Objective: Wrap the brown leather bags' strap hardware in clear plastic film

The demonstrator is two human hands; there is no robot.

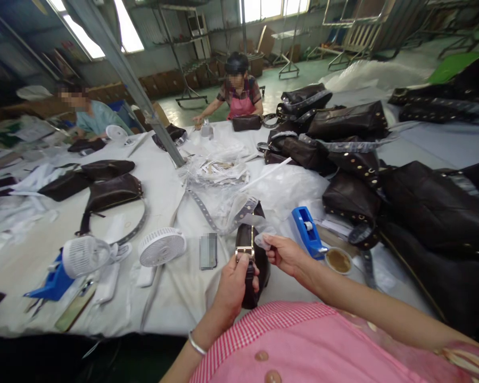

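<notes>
My left hand [232, 287] is closed around a dark leather strap, its thumb just below a gold buckle [245, 252]. The strap belongs to a dark brown leather bag [261, 279], which lies against my apron and is partly hidden by my hands. My right hand [284, 256] pinches a piece of thin translucent wrapping [261, 240] close to the right of the buckle. Beyond the bag, a studded strap [201, 208] in clear wrapping curves over the table.
A blue tape dispenser [305, 229] and a round tub [338, 260] stand to the right, before piled dark bags [353, 197]. A phone [208, 251] and white fans [162, 247] are on the left. A metal post [131, 85] rises mid-table. Two people sit across.
</notes>
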